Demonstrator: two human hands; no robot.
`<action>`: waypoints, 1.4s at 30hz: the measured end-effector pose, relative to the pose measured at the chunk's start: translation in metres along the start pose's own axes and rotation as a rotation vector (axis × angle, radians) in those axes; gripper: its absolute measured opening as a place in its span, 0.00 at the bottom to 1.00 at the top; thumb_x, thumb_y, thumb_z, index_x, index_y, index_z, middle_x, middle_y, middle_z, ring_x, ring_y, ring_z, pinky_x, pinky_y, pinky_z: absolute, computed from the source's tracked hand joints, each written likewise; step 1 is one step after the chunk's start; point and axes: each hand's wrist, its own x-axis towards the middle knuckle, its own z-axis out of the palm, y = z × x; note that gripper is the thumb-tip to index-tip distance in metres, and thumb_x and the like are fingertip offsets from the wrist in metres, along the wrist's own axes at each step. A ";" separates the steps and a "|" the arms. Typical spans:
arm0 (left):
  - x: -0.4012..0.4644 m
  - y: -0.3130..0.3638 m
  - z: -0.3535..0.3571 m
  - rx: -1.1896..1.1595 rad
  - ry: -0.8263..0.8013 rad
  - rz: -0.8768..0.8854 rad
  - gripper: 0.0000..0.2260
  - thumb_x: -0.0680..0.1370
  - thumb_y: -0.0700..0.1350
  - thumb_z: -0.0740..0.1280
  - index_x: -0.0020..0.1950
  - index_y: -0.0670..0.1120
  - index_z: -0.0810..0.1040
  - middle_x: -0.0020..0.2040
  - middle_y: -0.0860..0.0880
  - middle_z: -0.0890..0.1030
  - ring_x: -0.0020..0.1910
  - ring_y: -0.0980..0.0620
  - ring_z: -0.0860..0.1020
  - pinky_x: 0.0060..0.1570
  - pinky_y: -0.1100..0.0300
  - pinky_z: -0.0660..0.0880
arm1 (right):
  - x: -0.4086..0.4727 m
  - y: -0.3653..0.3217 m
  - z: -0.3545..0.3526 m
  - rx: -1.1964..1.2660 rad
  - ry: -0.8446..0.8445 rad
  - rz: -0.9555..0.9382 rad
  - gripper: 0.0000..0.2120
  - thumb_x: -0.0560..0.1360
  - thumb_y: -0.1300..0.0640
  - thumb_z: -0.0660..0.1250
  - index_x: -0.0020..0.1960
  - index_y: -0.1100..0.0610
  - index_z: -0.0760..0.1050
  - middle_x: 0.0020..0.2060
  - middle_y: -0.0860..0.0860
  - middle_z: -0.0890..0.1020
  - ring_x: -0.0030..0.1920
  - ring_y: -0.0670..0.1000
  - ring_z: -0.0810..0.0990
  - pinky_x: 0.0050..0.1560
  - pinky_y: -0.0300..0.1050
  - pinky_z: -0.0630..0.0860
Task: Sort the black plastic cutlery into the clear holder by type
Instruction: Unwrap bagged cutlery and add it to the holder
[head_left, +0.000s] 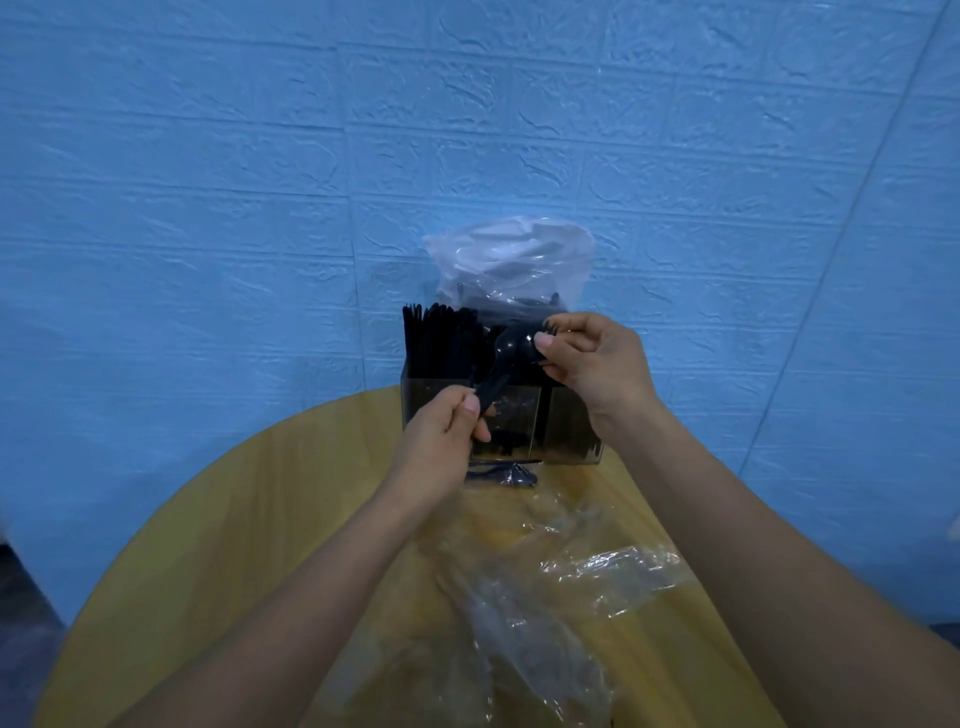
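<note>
Before the clear holder (524, 415) on the round yellow surface (218, 519), both hands hold a black spoon (511, 353): the left hand (441, 441) pinches its handle, the right hand (597, 364) pinches its bowl. Black cutlery (441, 338) stands upright in the holder's back compartments. Behind the holder rises a plastic bag (511, 265). Just in front of it lies another spoon (506, 477), and nearer still crumpled clear wrap (545, 597).

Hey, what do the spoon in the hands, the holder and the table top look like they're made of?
Spoon: glossy black plastic, judging by the highlight on its bowl. Holder: clear rigid plastic, probably acrylic; its contents show through flat walls. Table top: yellowish, faint wood-like streaks, maybe laminate or a cover; unclear.
</note>
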 end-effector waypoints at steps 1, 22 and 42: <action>0.001 0.000 0.000 -0.031 0.014 -0.018 0.13 0.83 0.45 0.53 0.43 0.46 0.73 0.36 0.50 0.76 0.29 0.54 0.67 0.32 0.57 0.65 | 0.002 -0.001 -0.004 0.035 0.038 0.014 0.08 0.74 0.66 0.69 0.42 0.55 0.73 0.33 0.50 0.79 0.34 0.44 0.78 0.35 0.34 0.76; 0.002 -0.011 -0.007 -0.020 0.101 -0.014 0.12 0.83 0.42 0.54 0.44 0.51 0.74 0.32 0.53 0.73 0.32 0.57 0.70 0.36 0.63 0.67 | 0.026 0.015 0.002 -0.564 0.073 -0.458 0.08 0.75 0.63 0.68 0.54 0.60 0.75 0.37 0.47 0.75 0.42 0.51 0.75 0.47 0.44 0.71; 0.009 0.017 0.037 0.299 -0.051 0.134 0.12 0.82 0.44 0.58 0.63 0.47 0.74 0.55 0.52 0.75 0.51 0.56 0.74 0.49 0.65 0.70 | 0.000 -0.005 -0.052 -0.100 0.082 -0.141 0.05 0.76 0.64 0.66 0.46 0.55 0.74 0.33 0.50 0.78 0.29 0.41 0.76 0.32 0.34 0.71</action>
